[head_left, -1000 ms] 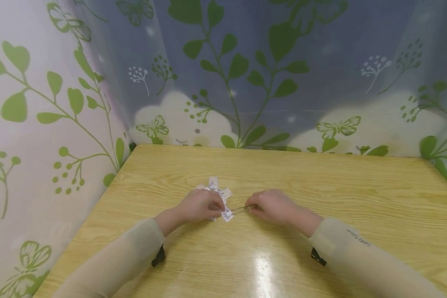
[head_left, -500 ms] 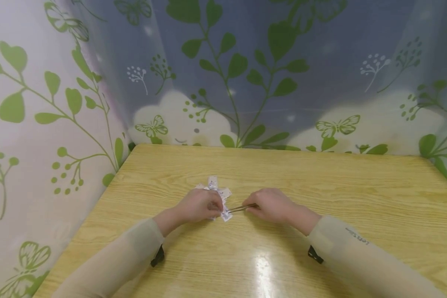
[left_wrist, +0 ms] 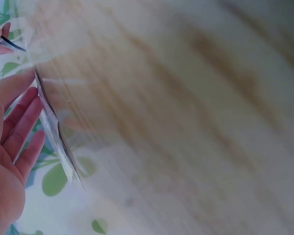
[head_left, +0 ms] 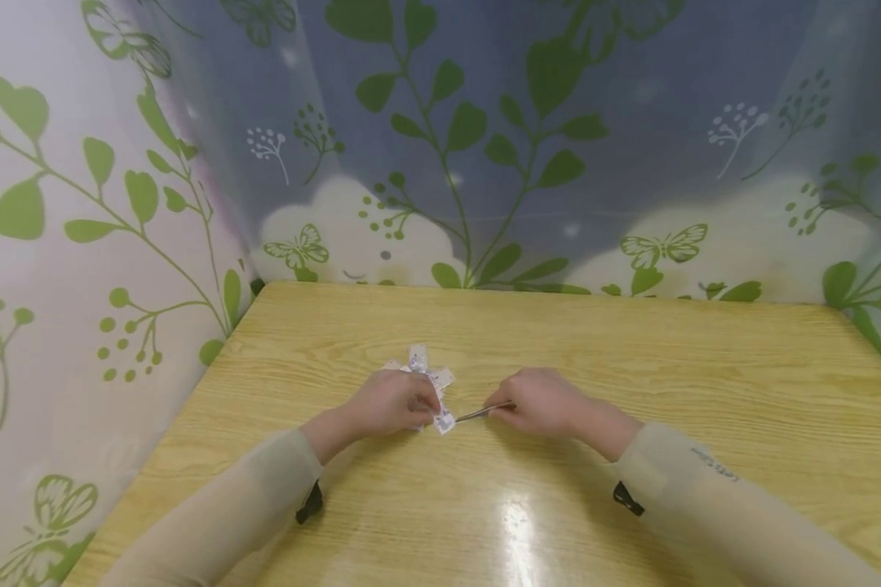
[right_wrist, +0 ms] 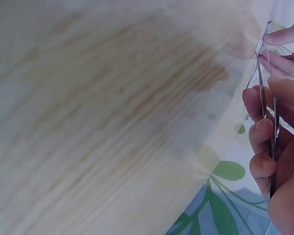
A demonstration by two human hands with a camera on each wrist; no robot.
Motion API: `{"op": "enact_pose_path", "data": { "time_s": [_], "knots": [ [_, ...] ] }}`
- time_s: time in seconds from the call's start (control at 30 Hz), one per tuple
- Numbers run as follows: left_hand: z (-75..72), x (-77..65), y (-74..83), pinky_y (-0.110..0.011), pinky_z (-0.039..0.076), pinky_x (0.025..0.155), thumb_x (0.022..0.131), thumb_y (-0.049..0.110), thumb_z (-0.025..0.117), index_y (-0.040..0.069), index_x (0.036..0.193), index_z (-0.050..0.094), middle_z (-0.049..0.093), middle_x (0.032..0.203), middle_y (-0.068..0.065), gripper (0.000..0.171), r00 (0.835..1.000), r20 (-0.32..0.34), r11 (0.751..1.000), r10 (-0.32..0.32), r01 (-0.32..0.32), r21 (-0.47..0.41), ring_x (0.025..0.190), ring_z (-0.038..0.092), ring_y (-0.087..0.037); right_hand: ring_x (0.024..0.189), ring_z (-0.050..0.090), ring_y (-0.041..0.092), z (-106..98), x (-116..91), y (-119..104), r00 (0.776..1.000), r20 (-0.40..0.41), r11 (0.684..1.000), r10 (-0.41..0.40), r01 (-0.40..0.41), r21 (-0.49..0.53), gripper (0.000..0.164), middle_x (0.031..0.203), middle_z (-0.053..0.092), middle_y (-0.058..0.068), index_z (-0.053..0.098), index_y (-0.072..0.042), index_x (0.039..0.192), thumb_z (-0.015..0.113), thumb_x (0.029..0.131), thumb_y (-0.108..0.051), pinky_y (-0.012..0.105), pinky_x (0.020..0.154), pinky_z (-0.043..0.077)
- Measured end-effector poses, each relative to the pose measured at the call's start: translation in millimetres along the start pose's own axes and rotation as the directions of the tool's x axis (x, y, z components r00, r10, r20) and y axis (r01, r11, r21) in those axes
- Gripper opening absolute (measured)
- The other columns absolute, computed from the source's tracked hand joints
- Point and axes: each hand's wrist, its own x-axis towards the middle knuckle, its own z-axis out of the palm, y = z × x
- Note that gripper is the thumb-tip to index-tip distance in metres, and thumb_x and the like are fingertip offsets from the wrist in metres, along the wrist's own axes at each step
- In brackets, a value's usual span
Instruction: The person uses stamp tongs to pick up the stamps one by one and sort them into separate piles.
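A white piece with bluish-grey print [head_left: 444,422], papery in look and with several strips sticking out, lies on the wooden table [head_left: 631,350]. The left hand [head_left: 391,401] rests over it and covers its middle; in the left wrist view the thumb and fingertips [left_wrist: 34,100] press on it from one side, fairly straight. The right hand [head_left: 539,402] pinches slim metal tweezers [head_left: 482,411] between thumb and fingers. Their tips touch or nearly touch the printed strip by the left fingertips. Along the right palm run both tweezer arms [right_wrist: 262,93] in the right wrist view.
Behind the table hangs a blue-grey cloth [head_left: 631,122] with green leaves and butterflies. A pale leaf-patterned cloth [head_left: 51,269] borders the left side. Dark straps [head_left: 311,503] sit under both sleeves. A bright glare spot [head_left: 516,530] shows near the front.
The tweezers shift and turn slightly in the right hand; their prongs look apart half a second ago and closer together now. The left hand keeps its place on the printed piece.
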Motion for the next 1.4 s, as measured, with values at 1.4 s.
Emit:
{"op": "enact_pose_path", "data": {
  "time_s": [1.4],
  "knots": [
    [1.2, 0.4, -0.5, -0.028, 0.050, 0.072, 0.084, 0.023, 0.075, 0.020, 0.089, 0.073, 0.067, 0.092, 0.011, 0.006, 1.000, 0.013, 0.999, -0.028, 0.028, 0.019, 0.081, 0.063, -0.008, 0.067, 0.054, 0.004, 4.6, 2.6, -1.9, 0.986, 0.104, 0.967, 0.130, -0.149, 0.207, 0.018, 0.094, 0.072, -0.001, 0.077, -0.012, 0.101, 0.065, 0.093, -0.021, 0.026, 0.062, 0.046]
  ]
}}
